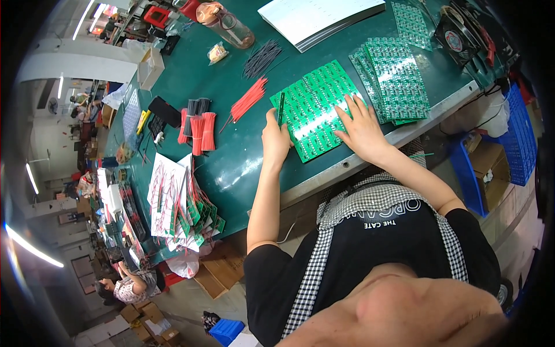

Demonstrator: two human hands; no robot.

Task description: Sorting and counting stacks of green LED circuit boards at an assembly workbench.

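A green circuit board panel [321, 110], covered with rows of small parts, lies on the table in front of me. My left hand [276, 140] is at its left edge, fingers closed on a narrow dark green board strip [281, 110] that stands out above the panel. Flat on the panel's right side rests my right hand [363, 128], with its fingers spread. Just right of it, a stack of similar circuit board panels [399, 75] sits in an uneven pile. Loose red wires [247, 99] and dark wires [262, 59] lie beyond my left hand.
Bundled red wires [202, 132] and a pile of wired boards with white sheets [176, 202] occupy the left. Farther back are a bottle [225, 26] and a paper stack [321, 17]. A fan [454, 37] stands right. Another person [133, 283] sits at lower left.
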